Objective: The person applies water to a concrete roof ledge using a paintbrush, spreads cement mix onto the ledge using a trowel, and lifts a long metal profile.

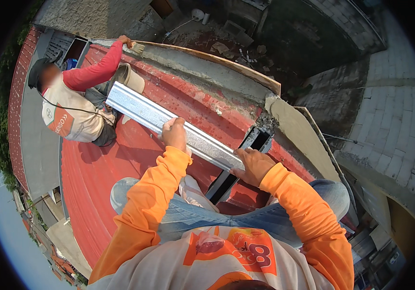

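Note:
A long silver metal channel (140,107) with raised edges lies slantwise in front of me, its far end up at the left. My left hand (174,135) is closed round its near edge, about midway along. At its right end my right hand (255,166) grips it, fingertips on the top face and thumb at the near edge. Below that end, a dark slot framed in metal (223,187) runs through the red roof. It shows again beyond the channel as a dark rectangular opening (257,139).
Red metal roofing (106,166) surrounds me. At the left a co-worker (74,104) crouches, one hand on a brush at the cement ledge (188,60), beside a bucket (134,79). Broken mortar (267,121) lies by the slot. Past the ledge the ground drops to a littered yard (236,43).

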The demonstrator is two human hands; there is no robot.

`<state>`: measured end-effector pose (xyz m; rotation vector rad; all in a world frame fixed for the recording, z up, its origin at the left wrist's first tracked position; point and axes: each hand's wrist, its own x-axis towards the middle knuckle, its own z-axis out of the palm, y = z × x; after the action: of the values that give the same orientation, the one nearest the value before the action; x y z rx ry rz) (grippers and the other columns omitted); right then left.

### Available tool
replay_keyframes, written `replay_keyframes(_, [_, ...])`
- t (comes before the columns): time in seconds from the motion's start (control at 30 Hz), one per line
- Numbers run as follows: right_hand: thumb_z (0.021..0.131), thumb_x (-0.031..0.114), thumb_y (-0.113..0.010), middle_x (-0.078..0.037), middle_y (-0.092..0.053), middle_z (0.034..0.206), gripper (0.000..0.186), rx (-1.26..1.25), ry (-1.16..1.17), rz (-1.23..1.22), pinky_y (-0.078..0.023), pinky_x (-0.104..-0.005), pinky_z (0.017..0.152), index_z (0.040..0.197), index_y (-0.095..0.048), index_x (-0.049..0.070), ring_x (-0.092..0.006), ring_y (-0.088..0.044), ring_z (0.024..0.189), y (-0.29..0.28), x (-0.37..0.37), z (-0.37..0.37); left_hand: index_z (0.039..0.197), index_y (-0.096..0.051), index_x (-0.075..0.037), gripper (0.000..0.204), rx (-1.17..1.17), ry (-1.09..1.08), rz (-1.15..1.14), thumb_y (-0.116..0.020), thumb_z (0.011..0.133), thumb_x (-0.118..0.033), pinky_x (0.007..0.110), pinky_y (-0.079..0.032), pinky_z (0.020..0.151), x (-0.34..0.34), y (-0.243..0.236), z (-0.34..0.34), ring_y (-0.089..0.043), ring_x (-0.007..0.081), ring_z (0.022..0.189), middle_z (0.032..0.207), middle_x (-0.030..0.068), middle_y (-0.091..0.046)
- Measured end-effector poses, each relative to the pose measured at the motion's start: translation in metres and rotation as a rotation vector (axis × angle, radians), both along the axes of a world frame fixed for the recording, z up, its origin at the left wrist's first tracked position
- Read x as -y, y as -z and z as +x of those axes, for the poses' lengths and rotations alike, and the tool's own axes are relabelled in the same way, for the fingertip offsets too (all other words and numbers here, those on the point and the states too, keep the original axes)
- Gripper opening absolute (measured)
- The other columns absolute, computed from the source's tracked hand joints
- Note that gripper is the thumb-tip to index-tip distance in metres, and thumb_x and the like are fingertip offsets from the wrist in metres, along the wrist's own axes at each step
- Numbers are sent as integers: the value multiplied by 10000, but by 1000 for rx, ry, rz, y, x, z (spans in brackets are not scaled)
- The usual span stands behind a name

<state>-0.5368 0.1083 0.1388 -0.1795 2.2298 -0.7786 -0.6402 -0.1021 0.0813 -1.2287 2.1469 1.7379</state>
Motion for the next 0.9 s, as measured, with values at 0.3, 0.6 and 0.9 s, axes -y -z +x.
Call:
replay_keyframes(0.3, [846, 387, -625, -260, -597, 1087, 584, -17, -4, -3, -502, -436, 863, 1248, -485, -14, -402, -601, 997, -2, 1, 0, 1090, -586, -5, 350, -15, 49, 106, -627, 796, -191, 347, -426, 867, 9, 2, 0, -486, 205, 962, 1281, 194, -313])
replay_keyframes(0.6, [853, 387, -616, -257, -598, 1083, 577, -9, -6, 3, -501, -435, 863, 1246, -480, -13, -400, -602, 993, -1, 1, 1, 1114, -571, -4, 379, -3, 17, 96, -625, 788, -189, 354, -418, 889, 5, 1, 1, -478, 217, 1023, 1278, 190, -302])
replay_keyframes(0.9, [846, 381, -626, -257, -600, 1072, 573, -32, 0, -8, -500, -430, 860, 1232, -489, -19, -402, -603, 988, 0, 2, 4, 1075, -589, 3, 355, -26, 2, 148, -630, 777, -185, 348, -416, 895, 12, 11, 2, -466, 210, 1043, 1265, 191, -316])
